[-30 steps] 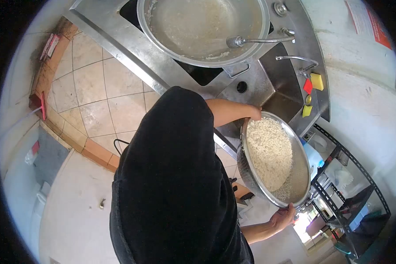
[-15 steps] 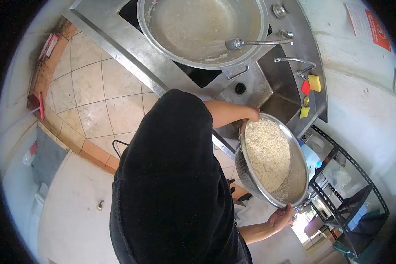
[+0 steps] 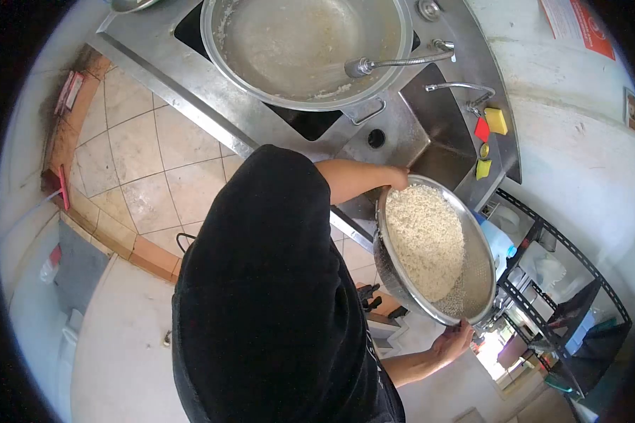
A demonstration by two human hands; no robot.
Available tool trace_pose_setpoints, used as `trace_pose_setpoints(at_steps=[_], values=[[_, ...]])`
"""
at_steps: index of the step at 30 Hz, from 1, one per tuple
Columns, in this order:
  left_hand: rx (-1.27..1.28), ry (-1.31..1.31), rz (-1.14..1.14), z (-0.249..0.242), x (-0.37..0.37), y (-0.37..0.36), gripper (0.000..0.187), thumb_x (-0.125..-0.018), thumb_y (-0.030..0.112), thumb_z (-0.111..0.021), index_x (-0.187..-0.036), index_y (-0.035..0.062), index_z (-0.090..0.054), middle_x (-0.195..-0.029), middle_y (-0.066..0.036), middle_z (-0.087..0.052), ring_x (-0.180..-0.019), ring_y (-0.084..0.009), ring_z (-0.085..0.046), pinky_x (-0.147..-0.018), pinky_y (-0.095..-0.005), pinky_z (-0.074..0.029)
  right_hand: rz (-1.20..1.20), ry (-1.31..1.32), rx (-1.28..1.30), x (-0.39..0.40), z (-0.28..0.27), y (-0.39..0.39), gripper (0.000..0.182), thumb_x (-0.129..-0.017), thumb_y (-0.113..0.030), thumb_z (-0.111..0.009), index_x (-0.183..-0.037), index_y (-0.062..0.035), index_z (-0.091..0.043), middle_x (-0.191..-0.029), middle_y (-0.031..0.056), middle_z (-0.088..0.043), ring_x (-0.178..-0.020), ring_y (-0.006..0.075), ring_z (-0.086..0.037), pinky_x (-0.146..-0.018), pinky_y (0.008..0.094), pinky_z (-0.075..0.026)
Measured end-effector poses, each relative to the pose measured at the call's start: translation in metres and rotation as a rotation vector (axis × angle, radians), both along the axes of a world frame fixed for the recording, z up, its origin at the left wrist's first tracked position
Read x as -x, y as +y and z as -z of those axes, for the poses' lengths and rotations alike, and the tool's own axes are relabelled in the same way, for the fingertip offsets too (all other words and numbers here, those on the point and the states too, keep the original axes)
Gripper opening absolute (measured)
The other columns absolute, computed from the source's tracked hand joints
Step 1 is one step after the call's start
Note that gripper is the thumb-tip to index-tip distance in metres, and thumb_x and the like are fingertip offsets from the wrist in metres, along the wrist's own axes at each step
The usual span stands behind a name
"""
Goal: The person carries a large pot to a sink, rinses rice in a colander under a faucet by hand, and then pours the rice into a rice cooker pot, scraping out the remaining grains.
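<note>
A metal colander (image 3: pixel 483 261) hangs between my two hands, tilted, with a heap of pale, wet-looking rice-like grains (image 3: pixel 425 243) inside. My left hand (image 3: pixel 398 178) is closed on the rim at the sink side. At the opposite side my right hand (image 3: pixel 453 341) grips the rim, fingers wrapped around its edge. Part of the perforated wall shows bare beside the grains. The colander is over the front corner of the sink (image 3: pixel 441 162) and reaches past its edge.
A large metal pot (image 3: pixel 300 49) stands on the counter, with a flexible spray tap (image 3: pixel 360 67) above it. A second tap (image 3: pixel 462 87), yellow sponges (image 3: pixel 496 120) and a red pad (image 3: pixel 482 129) line the back ledge. A black shelf rack (image 3: pixel 543 296) stands beyond the colander.
The whole view has shifted slightly, so the pot and sink appear farther left. Both hands keep their hold on the colander, and the grains look much the same.
</note>
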State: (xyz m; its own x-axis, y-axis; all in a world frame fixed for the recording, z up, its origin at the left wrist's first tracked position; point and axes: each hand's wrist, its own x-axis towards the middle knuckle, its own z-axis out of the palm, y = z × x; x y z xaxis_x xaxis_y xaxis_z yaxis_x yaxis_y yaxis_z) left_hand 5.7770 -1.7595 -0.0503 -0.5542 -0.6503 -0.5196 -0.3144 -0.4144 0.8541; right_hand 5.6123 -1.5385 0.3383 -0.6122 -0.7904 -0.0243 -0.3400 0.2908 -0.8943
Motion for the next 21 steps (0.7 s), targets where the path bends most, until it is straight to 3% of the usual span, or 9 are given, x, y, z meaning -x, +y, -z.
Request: trace_pose_setpoints(at_steps=[8, 13, 17, 21], values=[[0.082, -0.092, -0.002, 0.013, 0.018, 0.000, 0.051, -0.075, 0.021, -0.059, -0.123, 0.0054, -0.049, -0.111, -0.018, -0.060, -0.099, -0.0320, -0.059, -0.084, -0.0389, -0.047, -0.029, 0.029, -0.010, -0.010, -0.001, -0.006, 0.014, -0.081, -0.006, -0.057, -0.093, 0.0010, -0.052, -0.091, 0.0098, -0.058, -0.083, 0.0166, -0.055, -0.077, 0.0303, -0.043], [0.138, 0.067, -0.082, 0.053, 0.049, -0.002, 0.065, -0.075, 0.020, -0.065, -0.131, 0.0038, -0.036, -0.101, -0.018, -0.062, -0.072, -0.0320, -0.062, -0.057, -0.0406, -0.051, -0.038, 0.031, -0.010, -0.003, -0.003, -0.004, 0.019, -0.082, -0.005, -0.057, -0.099, 0.0026, -0.053, -0.093, 0.0101, -0.059, -0.085, 0.0173, -0.056, -0.078, 0.0309, -0.043], [0.037, -0.057, 0.039, 0.015, 0.022, -0.002, 0.064, -0.078, 0.020, -0.062, -0.134, 0.0035, -0.033, -0.107, -0.020, -0.059, -0.078, -0.0327, -0.060, -0.063, -0.0388, -0.050, -0.012, 0.037, -0.005, -0.003, -0.004, -0.005, 0.023, -0.081, -0.005, -0.057, -0.102, 0.0033, -0.054, -0.093, 0.0099, -0.059, -0.085, 0.0171, -0.056, -0.076, 0.0293, -0.044], [0.075, -0.084, 0.072, 0.016, 0.024, -0.004, 0.072, -0.075, 0.018, -0.062, -0.138, 0.0058, -0.029, -0.106, -0.022, -0.060, -0.084, -0.0323, -0.061, -0.069, -0.0389, -0.050, 0.000, 0.034, -0.024, 0.002, -0.006, -0.005, 0.025, -0.081, -0.006, -0.058, -0.103, 0.0038, -0.053, -0.095, 0.0102, -0.058, -0.086, 0.0168, -0.056, -0.074, 0.0284, -0.044]])
